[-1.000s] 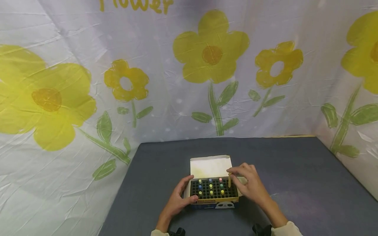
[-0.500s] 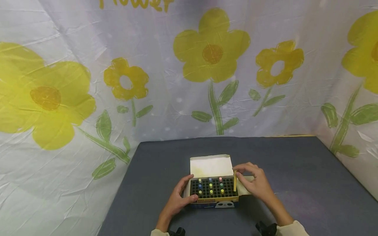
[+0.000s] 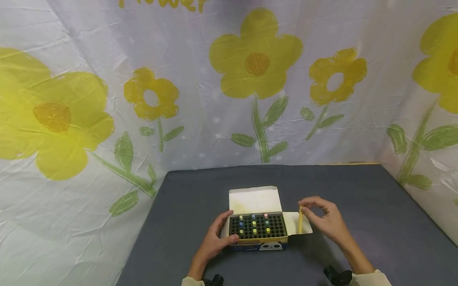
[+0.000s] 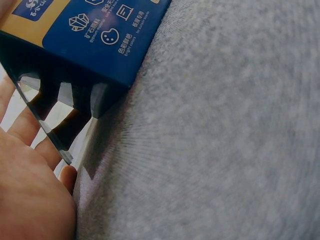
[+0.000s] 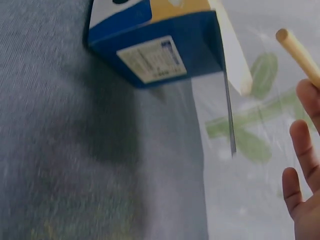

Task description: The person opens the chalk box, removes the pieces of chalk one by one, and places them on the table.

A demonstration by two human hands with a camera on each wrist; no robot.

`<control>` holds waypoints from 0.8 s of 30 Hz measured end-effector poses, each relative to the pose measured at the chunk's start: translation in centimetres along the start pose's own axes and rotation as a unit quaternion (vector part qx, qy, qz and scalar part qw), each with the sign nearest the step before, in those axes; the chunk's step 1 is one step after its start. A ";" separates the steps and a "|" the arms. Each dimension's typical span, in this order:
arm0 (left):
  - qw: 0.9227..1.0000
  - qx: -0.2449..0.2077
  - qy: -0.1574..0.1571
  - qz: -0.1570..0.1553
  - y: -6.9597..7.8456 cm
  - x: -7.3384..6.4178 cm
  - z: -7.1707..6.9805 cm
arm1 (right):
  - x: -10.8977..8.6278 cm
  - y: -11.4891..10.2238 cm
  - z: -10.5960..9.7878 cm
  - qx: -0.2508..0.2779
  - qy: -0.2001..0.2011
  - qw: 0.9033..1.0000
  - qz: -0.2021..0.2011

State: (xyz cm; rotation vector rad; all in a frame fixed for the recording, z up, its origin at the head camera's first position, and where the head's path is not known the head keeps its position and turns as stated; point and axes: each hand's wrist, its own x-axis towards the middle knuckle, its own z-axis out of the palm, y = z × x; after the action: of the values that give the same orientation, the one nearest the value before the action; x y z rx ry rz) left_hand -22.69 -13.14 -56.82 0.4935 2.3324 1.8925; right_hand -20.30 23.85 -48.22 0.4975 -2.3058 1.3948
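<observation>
An open chalk box (image 3: 247,247), blue and yellow with a panda print, stands on the table. Several coloured chalks (image 3: 254,231) poke up from its black holder of round holes. My left hand (image 3: 213,241) holds the box at its left end, thumb on the front rim and fingers toward the back corner. In the left wrist view, fingers show behind the box's end flap. Right of the box, my right hand (image 3: 327,219) pinches a yellow chalk stick (image 3: 300,223) by its upper end. The stick hangs nearly upright, overlapping the right side flap (image 3: 307,228).
The box's white lid (image 3: 254,199) is raised at the back. A dark grey cloth covers the table (image 3: 200,194). Behind it hangs a pale curtain (image 3: 200,131) printed with yellow flowers. Dark wrist mounts sit at both sleeves.
My right hand has carried the yellow chalk stick from over the right part of the holder rightward, past the box's end. My left hand stays on the box.
</observation>
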 end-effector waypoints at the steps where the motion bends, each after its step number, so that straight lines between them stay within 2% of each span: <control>1: 1.000 0.000 -0.001 0.000 0.0 0.0 0.0 | -0.2 0.2 -0.3 -0.004 -0.002 1.000 0.007; 10: 1.000 -0.001 -0.001 -0.003 0.1 0.0 0.0 | -1.9 1.6 -2.9 -0.049 -0.023 0.997 0.046; 16: 1.000 0.001 -0.002 -0.007 0.2 0.0 0.0 | -3.2 2.9 -3.9 -0.051 -0.033 0.996 0.065; 24: 1.000 -0.012 0.009 -0.003 0.1 -0.1 0.0 | -4.8 4.3 -4.1 -0.058 -0.076 0.985 0.141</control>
State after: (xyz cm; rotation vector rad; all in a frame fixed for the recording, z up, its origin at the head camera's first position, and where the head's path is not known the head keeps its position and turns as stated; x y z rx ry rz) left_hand -22.64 -13.17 -56.75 0.4687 2.3158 1.9292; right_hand -17.70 29.85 -52.13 0.2579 -2.6469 1.3765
